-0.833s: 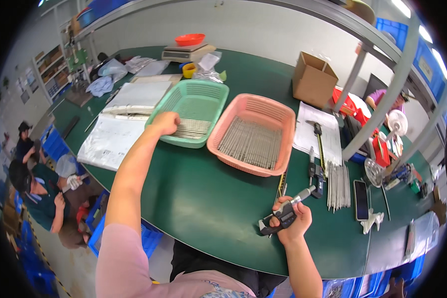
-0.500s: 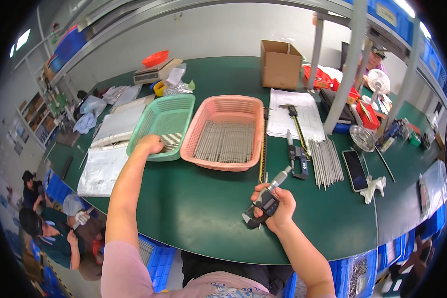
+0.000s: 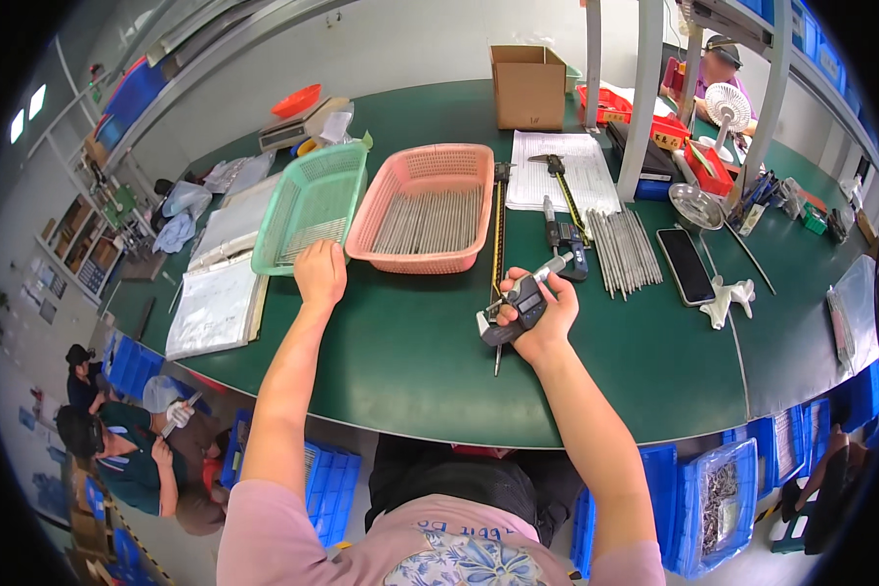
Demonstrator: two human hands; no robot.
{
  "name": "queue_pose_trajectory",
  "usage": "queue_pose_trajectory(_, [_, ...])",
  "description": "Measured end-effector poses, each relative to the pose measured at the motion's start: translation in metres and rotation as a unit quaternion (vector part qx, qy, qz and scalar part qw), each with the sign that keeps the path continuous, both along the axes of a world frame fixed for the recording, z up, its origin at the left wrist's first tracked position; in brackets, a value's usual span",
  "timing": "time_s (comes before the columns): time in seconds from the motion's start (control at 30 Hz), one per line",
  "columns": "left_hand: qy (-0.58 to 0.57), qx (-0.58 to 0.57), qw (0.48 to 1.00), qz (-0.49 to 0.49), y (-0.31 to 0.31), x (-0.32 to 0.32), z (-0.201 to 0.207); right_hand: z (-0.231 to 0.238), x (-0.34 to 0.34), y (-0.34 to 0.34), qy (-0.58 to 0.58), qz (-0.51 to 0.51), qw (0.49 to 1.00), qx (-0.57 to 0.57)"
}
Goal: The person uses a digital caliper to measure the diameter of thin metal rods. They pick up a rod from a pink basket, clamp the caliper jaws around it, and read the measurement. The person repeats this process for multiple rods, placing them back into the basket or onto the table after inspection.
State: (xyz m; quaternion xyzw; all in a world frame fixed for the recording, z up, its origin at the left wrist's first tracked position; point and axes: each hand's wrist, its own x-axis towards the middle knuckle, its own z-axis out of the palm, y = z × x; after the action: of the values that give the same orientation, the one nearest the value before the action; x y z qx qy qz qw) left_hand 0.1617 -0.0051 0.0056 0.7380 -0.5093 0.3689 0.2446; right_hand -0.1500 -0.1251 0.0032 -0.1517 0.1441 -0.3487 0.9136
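Note:
My right hand point(image 3: 549, 317) is wrapped round a digital micrometer point(image 3: 527, 301), held over the green table. A thin metal rod point(image 3: 498, 361) shows just below the micrometer's frame; whether the hand holds it I cannot tell. At the near edge of the green basket point(image 3: 275, 230) is my left hand point(image 3: 320, 275), its fingers pressed together and their tips hidden from view. Several thin rods point(image 3: 324, 231) lie in that basket near these fingers. To its right stands a pink basket point(image 3: 415, 262) with many grey metal rods point(image 3: 425, 221) side by side.
Right of the baskets lie calipers point(image 3: 557, 171), a second micrometer point(image 3: 565, 234), loose rods point(image 3: 625, 252), a phone point(image 3: 686, 266) and a white glove point(image 3: 728, 301). An open binder point(image 3: 210, 308) lies left. A cardboard box point(image 3: 527, 88) stands behind; a co-worker point(image 3: 718, 73) sits beyond the shelf posts.
My left hand has drawn back from inside the green basket to its near edge. The right hand still grips the micrometer. The whole view has shifted, with the table higher in the picture.

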Motion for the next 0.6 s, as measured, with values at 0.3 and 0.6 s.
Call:
queue_pose_trajectory(0.3, [-0.002, -0.006, 1.000, 0.023, -0.003, 0.010, 0.005, 0.002, 0.000, 0.002, -0.011, -0.012, 1.000, 0.014])
queue_pose_trajectory(0.6, [-0.020, -0.150, 0.987, -0.058, 0.006, -0.001, -0.008, 0.002, -0.015, -0.012, -0.009, -0.112, 0.993, 0.020])
